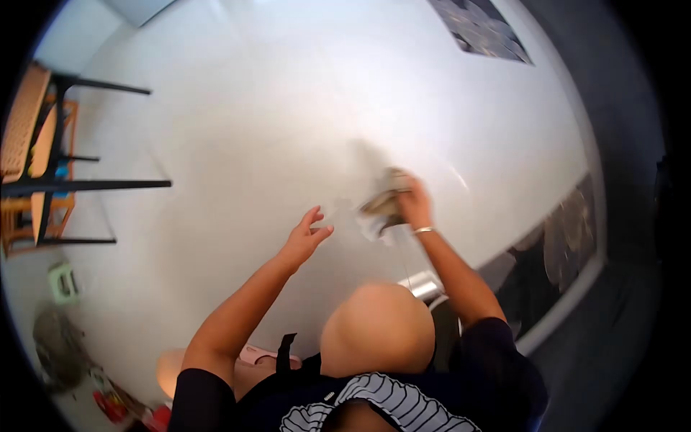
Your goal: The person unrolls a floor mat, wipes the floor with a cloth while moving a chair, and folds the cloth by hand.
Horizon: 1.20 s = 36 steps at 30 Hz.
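Note:
My right hand [415, 204], with a bracelet at the wrist, is closed on a crumpled brown-and-grey cloth [389, 205] held over the pale floor [252, 144]. Motion blurs the cloth, so its exact kind is hard to make out. A whitish patch shows on the floor just below it. To the left, my left hand [306, 234] hovers with its fingers apart and nothing in them. My bent knee [378, 327] is beneath and between the two arms.
Black-legged chairs or a table [108, 185] stand at the left edge, with a small green stool [63, 282] below. A shiny silver object [423, 285] lies beside my knee. Dark patterned mats or panels [486, 29] are at the right. A pink slipper [263, 354] is near my body.

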Motion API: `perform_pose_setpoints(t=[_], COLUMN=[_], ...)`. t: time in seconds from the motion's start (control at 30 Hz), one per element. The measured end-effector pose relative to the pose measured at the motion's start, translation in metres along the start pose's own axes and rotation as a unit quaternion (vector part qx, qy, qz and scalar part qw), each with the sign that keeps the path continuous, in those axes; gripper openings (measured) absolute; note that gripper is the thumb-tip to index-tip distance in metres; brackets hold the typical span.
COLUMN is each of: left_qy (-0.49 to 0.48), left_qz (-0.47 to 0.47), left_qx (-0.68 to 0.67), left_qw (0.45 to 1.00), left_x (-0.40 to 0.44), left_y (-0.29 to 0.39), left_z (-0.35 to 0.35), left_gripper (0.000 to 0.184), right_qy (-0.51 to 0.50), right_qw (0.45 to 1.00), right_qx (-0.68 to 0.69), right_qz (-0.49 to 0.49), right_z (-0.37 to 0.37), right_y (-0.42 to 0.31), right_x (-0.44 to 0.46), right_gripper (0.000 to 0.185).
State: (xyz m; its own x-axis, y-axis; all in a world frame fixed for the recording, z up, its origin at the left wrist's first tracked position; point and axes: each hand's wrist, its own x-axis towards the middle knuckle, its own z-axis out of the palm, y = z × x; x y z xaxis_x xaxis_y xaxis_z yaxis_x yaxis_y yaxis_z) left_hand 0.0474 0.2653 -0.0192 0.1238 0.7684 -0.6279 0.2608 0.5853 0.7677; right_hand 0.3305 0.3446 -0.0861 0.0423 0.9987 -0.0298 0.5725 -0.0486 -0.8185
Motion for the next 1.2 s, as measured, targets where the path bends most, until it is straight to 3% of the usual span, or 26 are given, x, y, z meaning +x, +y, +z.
perform_pose_setpoints(t=[0.03, 0.1, 0.17, 0.2, 0.27, 0.4, 0.47, 0.5, 0.57, 0.67, 0.73, 0.83, 0.87, 1.0, 1.1, 1.2], left_qy=[0.009, 0.011, 0.029, 0.046, 0.026, 0.007, -0.061, -0.049, -0.081, -0.097, -0.079, -0.058, -0.052, 0.009, 0.064, 0.106], left_qz=[0.001, 0.000, -0.027, -0.055, -0.068, -0.060, -0.033, -0.010, -0.028, -0.027, -0.038, -0.023, -0.007, 0.067, 0.138, 0.188], left_qx=[0.003, 0.060, 0.101, 0.138, 0.192, 0.217, 0.261, 0.244, 0.291, 0.319, 0.340, 0.318, 0.314, 0.264, 0.196, 0.147], left_qw=[1.000, 0.998, 0.994, 0.988, 0.979, 0.974, 0.963, 0.969, 0.953, 0.942, 0.936, 0.946, 0.948, 0.962, 0.969, 0.965], left_x=[0.006, 0.009, -0.008, -0.026, -0.029, -0.054, -0.063, -0.072, -0.090, -0.127, -0.149, -0.171, -0.176, -0.179, -0.174, -0.174], left_y=[-0.006, -0.028, -0.040, -0.049, -0.035, -0.060, -0.048, -0.072, -0.053, -0.078, -0.105, -0.144, -0.161, -0.219, -0.241, -0.253], left_z=[-0.009, -0.035, -0.067, -0.080, -0.087, -0.125, -0.121, -0.152, -0.153, -0.189, -0.209, -0.212, -0.217, -0.222, -0.209, -0.207], left_gripper=[0.059, 0.045, 0.041, 0.038, 0.037, 0.036, 0.035, 0.035, 0.034, 0.032, 0.031, 0.031, 0.031, 0.030, 0.030, 0.030], right_qy=[0.066, 0.193, 0.148, 0.125, 0.124, 0.014, -0.076, -0.068, -0.102, -0.162, -0.195, -0.225, -0.231, -0.263, -0.210, -0.239], right_qw=[0.995, 0.980, 0.983, 0.988, 0.940, 0.921, 0.939, 0.930, 0.918, 0.906, 0.889, 0.892, 0.882, 0.874, 0.878, 0.881], right_qx=[-0.057, 0.035, -0.105, -0.090, -0.318, -0.345, -0.311, -0.329, -0.370, -0.389, -0.409, -0.391, -0.409, -0.403, -0.397, -0.372], right_qz=[0.052, -0.015, -0.007, -0.028, -0.022, -0.178, -0.127, -0.149, -0.100, -0.047, -0.066, -0.017, -0.046, -0.062, -0.164, -0.170], right_z=[-0.034, -0.073, -0.085, -0.059, -0.024, 0.069, 0.068, 0.091, 0.079, 0.073, 0.077, 0.097, 0.114, 0.197, 0.287, 0.351], right_y=[0.023, 0.073, 0.104, 0.105, 0.116, 0.044, 0.027, 0.004, 0.012, 0.000, -0.008, -0.030, -0.018, -0.090, -0.127, -0.231], right_x=[0.021, 0.050, 0.080, 0.090, 0.087, 0.072, 0.049, 0.047, 0.047, 0.056, 0.048, 0.043, 0.043, 0.012, -0.012, -0.057], right_gripper=[0.033, 0.046, 0.054, 0.054, 0.060, 0.063, 0.069, 0.069, 0.076, 0.093, 0.120, 0.124, 0.128, 0.127, 0.072, 0.060])
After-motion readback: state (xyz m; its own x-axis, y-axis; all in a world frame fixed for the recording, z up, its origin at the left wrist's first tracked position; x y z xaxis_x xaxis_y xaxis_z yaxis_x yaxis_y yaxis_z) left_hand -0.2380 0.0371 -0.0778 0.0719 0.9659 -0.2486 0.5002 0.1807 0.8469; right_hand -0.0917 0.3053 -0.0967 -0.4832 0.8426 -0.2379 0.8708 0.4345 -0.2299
